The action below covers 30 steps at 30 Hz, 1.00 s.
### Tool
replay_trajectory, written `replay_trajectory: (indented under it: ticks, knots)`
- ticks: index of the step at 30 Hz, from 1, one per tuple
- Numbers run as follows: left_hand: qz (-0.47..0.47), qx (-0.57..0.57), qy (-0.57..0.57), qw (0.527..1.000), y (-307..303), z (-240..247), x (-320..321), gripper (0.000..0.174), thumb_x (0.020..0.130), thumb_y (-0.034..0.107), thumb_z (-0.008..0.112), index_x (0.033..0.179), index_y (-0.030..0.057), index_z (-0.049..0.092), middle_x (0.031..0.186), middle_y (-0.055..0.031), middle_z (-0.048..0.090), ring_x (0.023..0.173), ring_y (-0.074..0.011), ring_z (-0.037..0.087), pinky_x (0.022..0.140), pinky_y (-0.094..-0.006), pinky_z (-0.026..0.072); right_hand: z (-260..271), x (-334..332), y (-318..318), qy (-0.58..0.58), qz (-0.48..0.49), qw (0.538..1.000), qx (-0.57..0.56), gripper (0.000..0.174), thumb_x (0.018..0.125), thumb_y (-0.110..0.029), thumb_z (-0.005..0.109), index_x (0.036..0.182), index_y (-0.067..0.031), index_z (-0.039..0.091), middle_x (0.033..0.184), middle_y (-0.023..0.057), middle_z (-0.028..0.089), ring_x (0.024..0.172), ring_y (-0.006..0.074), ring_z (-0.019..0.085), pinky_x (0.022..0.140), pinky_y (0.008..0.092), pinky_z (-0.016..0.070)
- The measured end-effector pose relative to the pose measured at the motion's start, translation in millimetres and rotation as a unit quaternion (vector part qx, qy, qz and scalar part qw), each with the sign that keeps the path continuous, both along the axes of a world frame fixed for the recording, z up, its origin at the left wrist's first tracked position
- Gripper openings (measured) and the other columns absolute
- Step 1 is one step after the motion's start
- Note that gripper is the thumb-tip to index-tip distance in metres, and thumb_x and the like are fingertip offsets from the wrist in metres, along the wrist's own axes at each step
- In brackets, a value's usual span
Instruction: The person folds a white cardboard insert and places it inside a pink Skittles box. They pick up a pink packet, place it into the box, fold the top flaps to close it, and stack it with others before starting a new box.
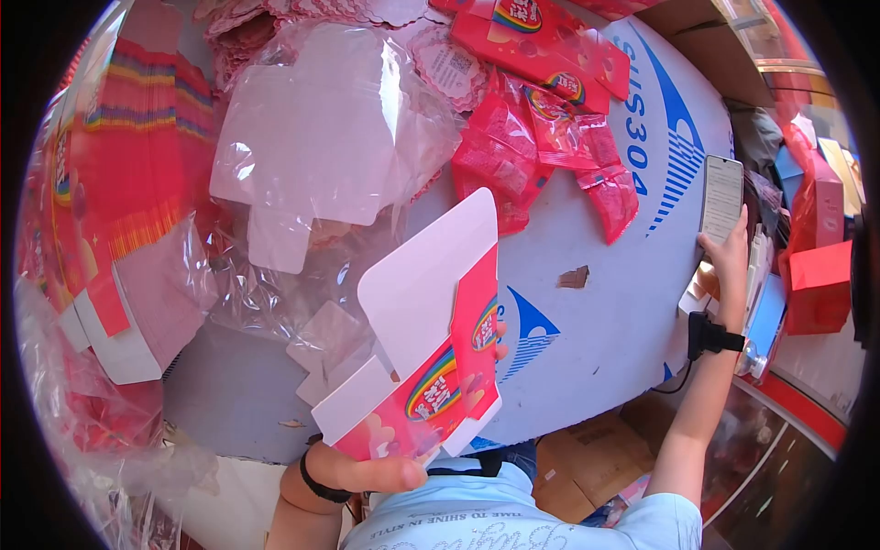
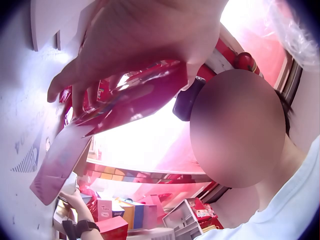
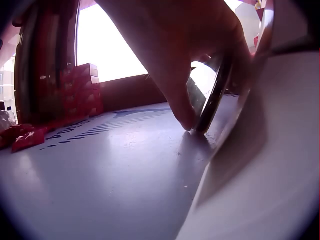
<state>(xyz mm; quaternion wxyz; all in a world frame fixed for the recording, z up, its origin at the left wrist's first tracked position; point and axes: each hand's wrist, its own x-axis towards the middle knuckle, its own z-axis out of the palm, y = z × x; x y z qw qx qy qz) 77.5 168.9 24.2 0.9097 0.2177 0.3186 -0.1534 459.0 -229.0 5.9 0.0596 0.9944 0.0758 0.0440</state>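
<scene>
My left hand (image 1: 371, 471) grips a partly folded red candy box (image 1: 396, 423) with a rainbow logo, thumb on the near side and fingertips showing at its far edge. Its white flaps stand open, a tall one pointing away from me. In the left wrist view, the fingers of the left hand (image 2: 150, 37) curl around the red carton (image 2: 142, 107). Over at the table's right edge, my right hand (image 1: 731, 261) holds a smartphone (image 1: 722, 194) with a lit screen of text. The right wrist view shows the phone (image 3: 216, 95) edge-on between thumb and fingers, its lower edge close over the tabletop.
Flat red cartons (image 1: 142, 174) are stacked at the left. Clear plastic wrap lies around a white unfolded carton (image 1: 307, 137). Red candy packets (image 1: 504, 147) and pink scalloped cards (image 1: 449, 69) lie toward the back. Boxes, including a red one (image 1: 819, 289), crowd the right side.
</scene>
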Motion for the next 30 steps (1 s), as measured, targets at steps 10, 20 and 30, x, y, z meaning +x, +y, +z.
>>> replay_trajectory:
  ticks: [10,20,30]
  knots:
    - [0.012,-0.021,-0.039,0.999,1,0,2,0.062,0.068,0.017,0.079,0.118,-0.0021,0.048,0.11,-0.0108,0.053,0.104,-0.0167,0.048,0.078,-0.0251,0.047,3,5,-10,0.027,0.022,0.998,0.044,0.096,0.067,-0.005,0.073,0.141,0.001,0.014,0.12,0.0257,0.051,0.101,0.032,0.058,0.086,0.0332,0.0472]
    - [0.114,0.107,-0.222,0.963,-16,-28,-20,0.074,0.056,0.009,0.073,0.124,0.0006,0.046,0.128,-0.0182,0.047,0.117,-0.0324,0.046,0.098,-0.0451,0.0399,17,-2,-2,0.109,0.02,0.982,0.152,0.097,0.066,0.003,0.07,0.143,-0.0011,0.009,0.123,0.023,0.05,0.103,0.0269,0.057,0.085,0.0312,0.049]
    - [0.081,0.073,-0.143,0.984,-29,-52,-6,0.074,0.058,0.015,0.075,0.124,-0.0006,0.046,0.128,-0.0193,0.046,0.119,-0.0327,0.044,0.1,-0.0454,0.0375,30,-10,20,0.136,0.02,0.981,0.141,0.093,0.07,0.005,0.063,0.144,-0.0107,0.009,0.126,0.0201,0.048,0.099,0.0263,0.06,0.079,0.0312,0.0528]
